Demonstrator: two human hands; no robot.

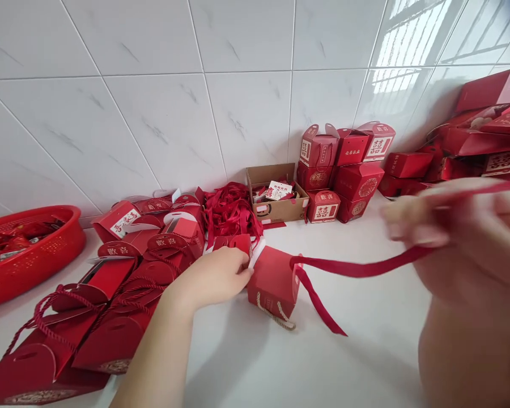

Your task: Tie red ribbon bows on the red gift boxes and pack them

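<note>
Red ribbon (pixel 365 268) was gripped by the right hand (pixel 471 232), which was raised close to the camera and blurred, its fingers closed around the strip. Near on the left, red boxes (pixel 114 340) with cord handles were lined up on the white tabletop (pixel 357 374). Just beyond the front edge of that row, the red box (pixel 270 277) being worked on was rested mid-tabletop, its left side pinched by the left hand (pixel 223 275); part of that hold was hidden. The ribbon was led out from the box's upper right, a short tail hanging loose — whether it was knotted there or only threaded could not be told. The step in hand was judged to be the fitting of a ribbon to the box; for the next move, a steady left hold and an even pull seemed to be called for, lest the tail be drawn in. Behind, loose ribbons (pixel 229 209) were heaped beside a cardboard carton (pixel 284 211); farther right, boxes (pixel 352 170) were stacked before the tiled wall (pixel 153 34).
</note>
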